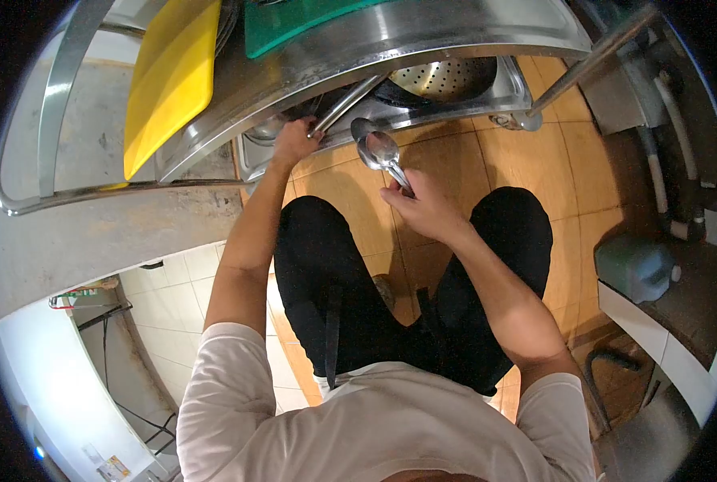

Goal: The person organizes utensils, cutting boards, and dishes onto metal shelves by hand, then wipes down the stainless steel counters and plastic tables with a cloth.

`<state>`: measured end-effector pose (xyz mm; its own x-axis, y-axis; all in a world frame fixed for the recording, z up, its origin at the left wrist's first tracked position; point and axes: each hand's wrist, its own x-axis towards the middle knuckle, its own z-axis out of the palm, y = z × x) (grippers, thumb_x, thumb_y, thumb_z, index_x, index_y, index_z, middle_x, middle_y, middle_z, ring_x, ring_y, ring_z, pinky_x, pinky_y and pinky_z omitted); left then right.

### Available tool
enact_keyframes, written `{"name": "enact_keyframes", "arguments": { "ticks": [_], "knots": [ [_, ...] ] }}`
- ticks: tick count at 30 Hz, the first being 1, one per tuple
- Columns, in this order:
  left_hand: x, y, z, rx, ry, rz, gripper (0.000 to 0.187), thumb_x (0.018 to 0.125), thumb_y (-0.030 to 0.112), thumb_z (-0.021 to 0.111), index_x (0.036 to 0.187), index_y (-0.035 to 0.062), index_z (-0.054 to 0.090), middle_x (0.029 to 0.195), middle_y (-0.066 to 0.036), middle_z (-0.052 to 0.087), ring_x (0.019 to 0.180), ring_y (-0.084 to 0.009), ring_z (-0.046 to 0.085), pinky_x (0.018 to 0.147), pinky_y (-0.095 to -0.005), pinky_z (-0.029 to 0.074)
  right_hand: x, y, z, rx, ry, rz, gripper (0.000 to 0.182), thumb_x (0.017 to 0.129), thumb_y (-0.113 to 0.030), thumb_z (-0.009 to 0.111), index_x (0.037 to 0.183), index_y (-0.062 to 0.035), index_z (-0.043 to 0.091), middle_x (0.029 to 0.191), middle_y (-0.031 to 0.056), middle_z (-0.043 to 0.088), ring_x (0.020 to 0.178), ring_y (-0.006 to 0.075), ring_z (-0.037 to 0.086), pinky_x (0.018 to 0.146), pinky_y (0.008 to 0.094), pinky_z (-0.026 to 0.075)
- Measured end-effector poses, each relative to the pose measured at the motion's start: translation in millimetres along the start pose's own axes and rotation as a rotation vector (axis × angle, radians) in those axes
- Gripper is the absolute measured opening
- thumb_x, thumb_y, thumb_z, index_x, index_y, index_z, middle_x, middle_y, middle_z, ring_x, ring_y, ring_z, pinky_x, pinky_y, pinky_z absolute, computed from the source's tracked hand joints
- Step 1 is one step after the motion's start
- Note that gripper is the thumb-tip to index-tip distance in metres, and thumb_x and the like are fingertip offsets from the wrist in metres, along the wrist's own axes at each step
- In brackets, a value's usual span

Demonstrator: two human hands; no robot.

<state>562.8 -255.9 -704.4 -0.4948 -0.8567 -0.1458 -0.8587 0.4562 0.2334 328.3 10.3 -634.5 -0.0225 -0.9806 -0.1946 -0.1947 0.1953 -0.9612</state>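
Several metal spoons (381, 149) are bunched in my right hand (427, 202), bowls pointing away from me above the tiled floor. My fingers close round their handles. My left hand (297, 143) reaches to the front edge of the low metal shelf (455, 112), its fingers curled beside the end of a long metal handle (346, 104). What those fingers hold, I cannot tell. Behind them, a shiny round metal piece (266, 128) lies partly hidden under the upper shelf. A perforated metal colander (443, 80) rests on the low shelf, farther right.
Over the low shelf juts the steel upper shelf (391, 32), bearing a yellow board (174, 88) and a green board (310, 20). A steel post (592, 60) stands at the right, above a caster (526, 120). A plastic jug (636, 269) sits at far right.
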Motion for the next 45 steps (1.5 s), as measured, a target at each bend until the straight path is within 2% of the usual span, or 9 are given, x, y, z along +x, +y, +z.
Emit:
{"name": "enact_keyframes", "arguments": {
  "ticks": [6, 9, 19, 22, 25, 28, 31, 34, 45],
  "knots": [
    [8.8, -108.3, 36.2, 0.127, 0.157, 0.121, 0.054, 0.077, 0.041, 0.073, 0.116, 0.0043, 0.065, 0.111, -0.027, 0.066, 0.108, -0.0421, 0.062, 0.093, -0.0472, 0.052, 3.4, 15.2, 0.8, 0.085, -0.018, 0.03, 0.025, 0.094, -0.026, 0.066, 0.091, -0.0024, 0.059, 0.073, 0.0013, 0.054, 0.068, 0.0121, 0.05, 0.063, 0.0314, 0.043],
    [-25.0, -86.3, 6.4, 0.23, -0.115, -0.115, 0.054, 0.079, 0.04, 0.073, 0.117, 0.003, 0.064, 0.117, -0.026, 0.064, 0.113, -0.0408, 0.06, 0.094, -0.0479, 0.051, 2.0, 13.4, -4.8, 0.04, -0.01, 0.015, 0.025, 0.094, -0.026, 0.066, 0.092, -0.0024, 0.058, 0.072, 0.0008, 0.053, 0.067, 0.0116, 0.049, 0.062, 0.0312, 0.042],
    [-31.9, -70.8, 21.3, 0.052, 0.086, -0.09, 0.023, 0.09, 0.023, 0.065, 0.104, 0.006, 0.061, 0.099, -0.023, 0.069, 0.094, -0.0456, 0.065, 0.078, -0.0541, 0.053, 4.1, 18.0, -4.2, -0.11, 0.023, -0.014, 0.032, 0.088, -0.033, 0.067, 0.09, -0.0017, 0.063, 0.072, 0.0146, 0.064, 0.065, 0.0279, 0.063, 0.061, 0.0415, 0.048],
    [-27.2, -57.5, 16.8, 0.036, 0.157, 0.0, 0.024, 0.088, 0.023, 0.066, 0.107, 0.0076, 0.061, 0.096, -0.023, 0.069, 0.093, -0.0457, 0.065, 0.079, -0.0537, 0.053, 0.8, 13.7, -6.3, -0.141, -0.004, 0.02, 0.025, 0.092, -0.026, 0.066, 0.092, -0.0017, 0.06, 0.074, 0.0055, 0.058, 0.068, 0.0164, 0.054, 0.063, 0.0342, 0.044],
    [-20.1, -41.1, 9.1, 0.045, 0.17, -0.046, 0.022, 0.081, 0.016, 0.066, 0.101, 0.007, 0.068, 0.095, -0.023, 0.07, 0.094, -0.0427, 0.067, 0.082, -0.0495, 0.054, -0.8, 14.5, -6.7, -0.096, -0.001, -0.023, 0.026, 0.093, -0.026, 0.065, 0.092, -0.0012, 0.06, 0.075, 0.0072, 0.059, 0.069, 0.018, 0.056, 0.064, 0.0354, 0.045],
    [-0.5, -29.4, 4.9, 0.04, 0.154, 0.017, 0.026, 0.078, 0.016, 0.064, 0.102, 0.0081, 0.072, 0.099, -0.023, 0.07, 0.095, -0.0413, 0.067, 0.084, -0.0478, 0.054, -3.0, 9.4, -4.1, -0.076, 0.036, -0.022, 0.032, 0.089, -0.033, 0.065, 0.09, -0.001, 0.062, 0.075, 0.0199, 0.066, 0.07, 0.035, 0.066, 0.063, 0.0455, 0.049],
    [15.6, -35.3, 11.7, 0.124, 0.1, 0.071, 0.031, 0.079, 0.02, 0.061, 0.107, 0.0089, 0.073, 0.102, -0.024, 0.07, 0.097, -0.0408, 0.067, 0.085, -0.0477, 0.054, -3.3, 1.7, -2.5, -0.088, 0.008, 0.003, 0.031, 0.088, -0.032, 0.065, 0.089, -0.0012, 0.063, 0.074, 0.021, 0.066, 0.07, 0.0371, 0.066, 0.064, 0.0473, 0.05],
    [19.8, -41.3, 22.0, 0.17, 0.047, 0.047, 0.033, 0.082, 0.024, 0.058, 0.108, 0.0095, 0.072, 0.102, -0.024, 0.069, 0.098, -0.0413, 0.067, 0.087, -0.0482, 0.054, -5.6, -8.1, -6.4, -0.207, -0.028, 0.034, 0.03, 0.091, -0.03, 0.065, 0.092, -0.0005, 0.06, 0.075, 0.0139, 0.063, 0.068, 0.0253, 0.062, 0.064, 0.0392, 0.047],
    [0.3, -27.2, 5.2, 0.03, 0.084, 0.088, 0.027, 0.087, 0.022, 0.055, 0.105, 0.0107, 0.072, 0.1, -0.025, 0.069, 0.097, -0.0423, 0.066, 0.087, -0.0479, 0.054, -3.3, -3.2, -6.9, -0.147, -0.009, -0.031, 0.032, 0.092, -0.033, 0.064, 0.092, -0.0011, 0.06, 0.075, 0.0152, 0.062, 0.068, 0.0271, 0.062, 0.063, 0.0407, 0.047]
  ]
}}
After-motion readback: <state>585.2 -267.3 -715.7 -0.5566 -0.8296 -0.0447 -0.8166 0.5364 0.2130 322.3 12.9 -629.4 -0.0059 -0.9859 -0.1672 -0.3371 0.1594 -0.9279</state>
